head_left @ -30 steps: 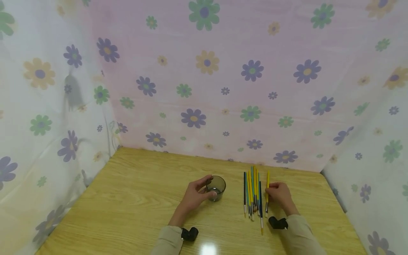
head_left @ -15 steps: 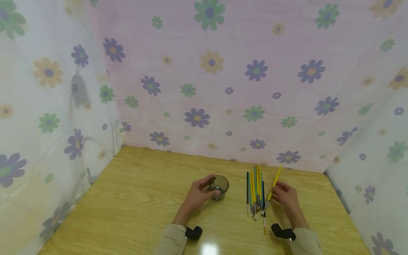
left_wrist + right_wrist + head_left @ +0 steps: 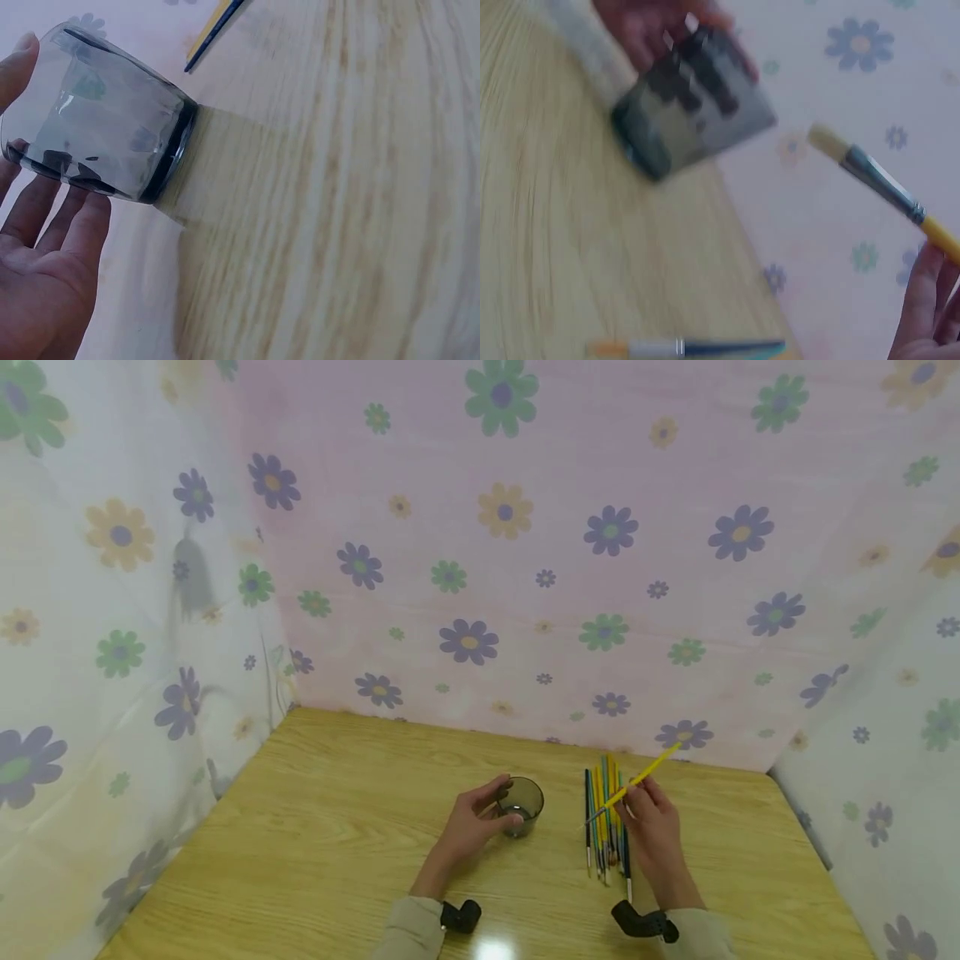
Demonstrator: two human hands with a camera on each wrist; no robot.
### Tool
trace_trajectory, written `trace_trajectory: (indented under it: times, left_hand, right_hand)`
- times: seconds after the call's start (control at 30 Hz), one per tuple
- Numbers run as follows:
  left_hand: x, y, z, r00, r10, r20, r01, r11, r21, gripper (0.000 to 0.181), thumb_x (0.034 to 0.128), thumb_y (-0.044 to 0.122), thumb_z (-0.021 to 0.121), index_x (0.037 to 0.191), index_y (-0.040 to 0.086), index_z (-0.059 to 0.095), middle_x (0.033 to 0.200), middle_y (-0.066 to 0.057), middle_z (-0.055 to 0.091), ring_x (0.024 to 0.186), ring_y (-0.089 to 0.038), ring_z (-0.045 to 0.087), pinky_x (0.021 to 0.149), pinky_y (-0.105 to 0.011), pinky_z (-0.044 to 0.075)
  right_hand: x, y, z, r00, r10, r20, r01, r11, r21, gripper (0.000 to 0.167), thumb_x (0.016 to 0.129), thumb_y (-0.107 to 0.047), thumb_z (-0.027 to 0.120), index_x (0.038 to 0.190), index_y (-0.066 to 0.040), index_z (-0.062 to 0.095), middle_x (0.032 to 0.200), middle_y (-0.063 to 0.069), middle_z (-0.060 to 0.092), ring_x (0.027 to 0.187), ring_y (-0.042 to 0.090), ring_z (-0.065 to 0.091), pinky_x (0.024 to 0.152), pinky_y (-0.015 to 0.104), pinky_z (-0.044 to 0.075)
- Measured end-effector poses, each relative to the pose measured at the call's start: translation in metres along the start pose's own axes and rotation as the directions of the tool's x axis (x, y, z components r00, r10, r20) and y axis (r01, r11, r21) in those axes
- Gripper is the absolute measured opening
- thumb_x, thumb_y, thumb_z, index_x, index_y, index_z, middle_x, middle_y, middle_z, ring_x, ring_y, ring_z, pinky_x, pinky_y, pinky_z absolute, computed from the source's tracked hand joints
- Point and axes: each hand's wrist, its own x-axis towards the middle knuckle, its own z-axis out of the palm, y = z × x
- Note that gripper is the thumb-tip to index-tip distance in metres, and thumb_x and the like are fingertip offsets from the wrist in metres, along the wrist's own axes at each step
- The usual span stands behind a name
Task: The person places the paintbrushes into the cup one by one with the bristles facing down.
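On the wooden surface (image 3: 337,827), well in from its left edge, a person's left hand (image 3: 471,827) grasped a smoky glass cup (image 3: 523,806), thumb on the near side and fingers round the far side. The hold seemed meant to steady rather than lift, since the cup's base rested on the wood. The cup stood upright, about midway between the far left and far right corners and in from the far edge; gripping it from the left apparently kept its mouth and right side clear. Farther right, toward the far right corner, a bundle of paintbrushes (image 3: 606,835) lay close together, handle ends toward the far edge and bristles toward the person, an order that probably made single brushes easy to pick out. Slanting above this bundle, off the surface, was a yellow paintbrush (image 3: 654,766), pinched by its handle between the thumb and fingers of the right hand (image 3: 655,839), nearest the surface's right edge. Its pale bristles pointed leftward, on the cup's side, without touching the glass; that grip on the handle seemingly spared the bristles and allowed the brush to be turned with the fingertips.
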Motion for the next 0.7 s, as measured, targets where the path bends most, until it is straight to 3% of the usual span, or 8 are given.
trace_trajectory:
  times: [0.1, 0.17, 0.43, 0.7]
  left_hand:
    - [-0.001, 0.000, 0.000, 1.000, 0.000, -0.001, 0.000, 1.000, 0.008, 0.069, 0.0900, 0.011, 0.079, 0.151, 0.003, 0.047, 0.156, -0.016, 0.045, 0.146, -0.035, 0.039, 0.120, -0.046, 0.036]
    - [-0.001, 0.000, 0.000, 1.000, 0.003, -0.001, -0.003, 1.000, 0.013, 0.070, 0.0902, 0.012, 0.079, 0.152, 0.003, 0.047, 0.156, -0.016, 0.046, 0.147, -0.035, 0.039, 0.120, -0.046, 0.036]
    - [0.000, 0.000, 0.000, 1.000, 0.002, -0.006, -0.002, 1.000, 0.016, 0.073, 0.0904, 0.012, 0.079, 0.154, 0.003, 0.043, 0.155, -0.013, 0.047, 0.147, -0.031, 0.040, 0.119, -0.043, 0.037]
    - [-0.001, -0.001, 0.001, 1.000, 0.017, -0.006, -0.017, 1.000, 0.006, 0.072, 0.0905, 0.009, 0.078, 0.153, -0.001, 0.043, 0.155, -0.020, 0.046, 0.146, -0.035, 0.040, 0.119, -0.047, 0.036]
  right_hand:
    - [0.000, 0.000, 0.016, 0.999, 0.016, -0.030, -0.011, 0.987, 0.163, 0.016, 0.106, -0.002, 0.050, 0.109, -0.016, 0.057, 0.104, -0.004, 0.056, 0.096, 0.009, 0.063, 0.089, 0.024, 0.058]
    - [0.000, 0.000, 0.026, 0.998, 0.027, -0.056, -0.014, 0.977, 0.212, 0.014, 0.105, -0.003, 0.051, 0.106, -0.016, 0.057, 0.104, -0.003, 0.056, 0.094, 0.010, 0.062, 0.086, 0.024, 0.058]
    - [0.001, 0.003, 0.053, 0.997, 0.026, -0.075, -0.004, 0.961, 0.277, 0.014, 0.102, -0.001, 0.058, 0.103, -0.014, 0.056, 0.096, -0.003, 0.058, 0.091, 0.011, 0.062, 0.083, 0.025, 0.058]
    - [0.000, 0.018, 0.072, 0.990, -0.062, -0.123, 0.086, 0.976, 0.200, 0.015, 0.104, 0.002, 0.052, 0.106, -0.013, 0.055, 0.095, -0.002, 0.056, 0.087, 0.010, 0.063, 0.084, 0.025, 0.060]
